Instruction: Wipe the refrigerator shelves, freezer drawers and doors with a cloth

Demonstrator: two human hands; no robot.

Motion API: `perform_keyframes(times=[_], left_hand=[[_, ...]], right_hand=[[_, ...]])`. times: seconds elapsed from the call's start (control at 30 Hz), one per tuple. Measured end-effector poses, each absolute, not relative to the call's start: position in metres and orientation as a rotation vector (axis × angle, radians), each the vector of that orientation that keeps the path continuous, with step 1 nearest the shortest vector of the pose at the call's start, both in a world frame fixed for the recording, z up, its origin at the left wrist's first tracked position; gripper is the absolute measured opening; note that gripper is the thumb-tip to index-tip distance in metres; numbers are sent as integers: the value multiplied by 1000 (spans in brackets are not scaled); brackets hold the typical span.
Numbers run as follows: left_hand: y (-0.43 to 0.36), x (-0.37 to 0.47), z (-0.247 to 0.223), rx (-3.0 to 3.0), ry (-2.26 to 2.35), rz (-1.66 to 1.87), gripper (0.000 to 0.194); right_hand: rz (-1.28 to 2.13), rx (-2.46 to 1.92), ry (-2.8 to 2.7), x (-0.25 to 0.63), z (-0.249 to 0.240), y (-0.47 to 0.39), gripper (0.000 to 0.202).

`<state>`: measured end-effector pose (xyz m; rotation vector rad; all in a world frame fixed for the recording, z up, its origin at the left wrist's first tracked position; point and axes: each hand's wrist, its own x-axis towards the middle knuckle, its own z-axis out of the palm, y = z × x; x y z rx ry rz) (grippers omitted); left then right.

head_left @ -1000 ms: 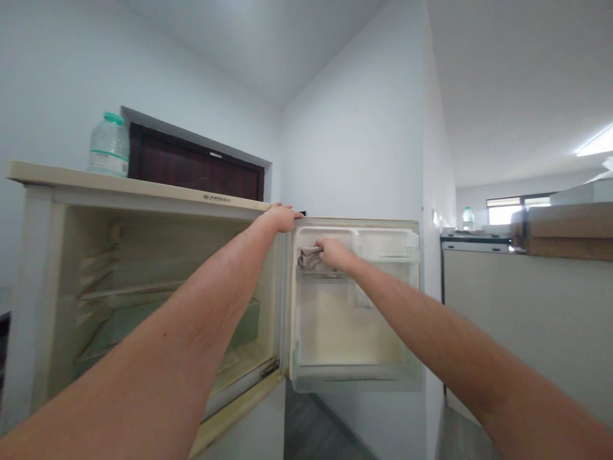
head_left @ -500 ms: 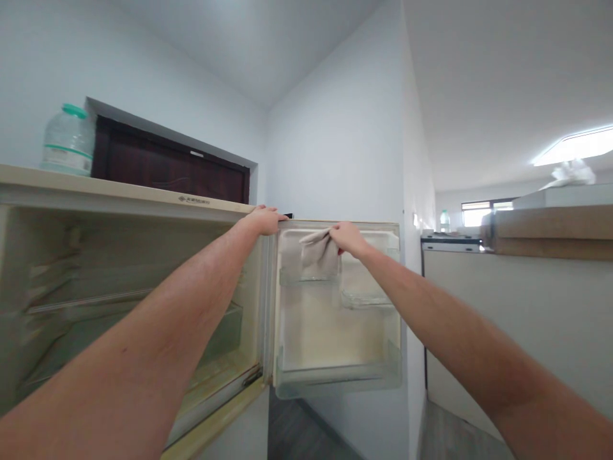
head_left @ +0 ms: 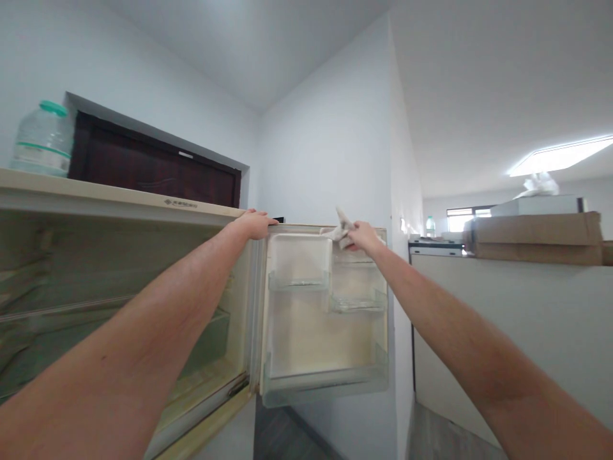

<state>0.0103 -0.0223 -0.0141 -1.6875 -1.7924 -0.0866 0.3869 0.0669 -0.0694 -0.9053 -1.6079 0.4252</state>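
Note:
The refrigerator (head_left: 119, 193) stands with its door (head_left: 299, 332) swung out to the right, the shelved inner side facing me. My left hand (head_left: 256, 223) rests on the top corner of the cabinet near the hinge, fingers stretched over the edge. At the upper part of the door my right hand (head_left: 364, 239) is closed round a pale, crumpled cloth (head_left: 342, 229), which touches the door's top edge. One corner of the cloth sticks up. Below it are clear door racks (head_left: 357, 303). My left forearm hides part of the cabinet's inside.
A large plastic bottle with a green cap (head_left: 43, 144) stands on top of the refrigerator. Behind are a dark door (head_left: 158, 160) and a white wall (head_left: 330, 147) close to the open door. To the right, a cardboard box (head_left: 536, 236) lies on a white partition (head_left: 502, 319).
My right hand has drawn the cloth from the upper left inner panel up and right to the door's top edge. The left hand stays at the corner. The view has shifted slightly right.

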Motion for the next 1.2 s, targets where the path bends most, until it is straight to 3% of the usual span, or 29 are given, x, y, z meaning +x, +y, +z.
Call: perform_keyframes(times=[0.13, 0.3, 0.43, 0.6, 0.77, 0.9, 1.07, 1.2], left_hand=[[-21, 9, -16, -1678, -1757, -46, 77], [-16, 6, -15, -1687, -1765, -57, 76], [-15, 4, -15, -1708, -1762, -93, 75], [-18, 6, -16, -1693, -1762, -81, 73], [-18, 7, -17, -1683, -1753, -66, 75], [-18, 7, -18, -1689, -1743, -105, 75], [-18, 7, -18, -1689, -1736, -54, 78], [-18, 7, -17, -1689, -1734, -78, 77]], right_hand=[[219, -1126, -1979, 359, -81, 61, 48], [114, -1328, -2186, 365, -75, 67, 26], [196, -1396, -2149, 381, -75, 78, 30], [-319, -1616, -2032, 407, -76, 84, 26], [-618, -1525, -1922, 431, -76, 72, 36], [-813, -1384, -2210, 450, -71, 66, 35], [-665, -1679, -2201, 451, -51, 62, 33], [-423, -1597, -2173, 422, -41, 49, 38]])
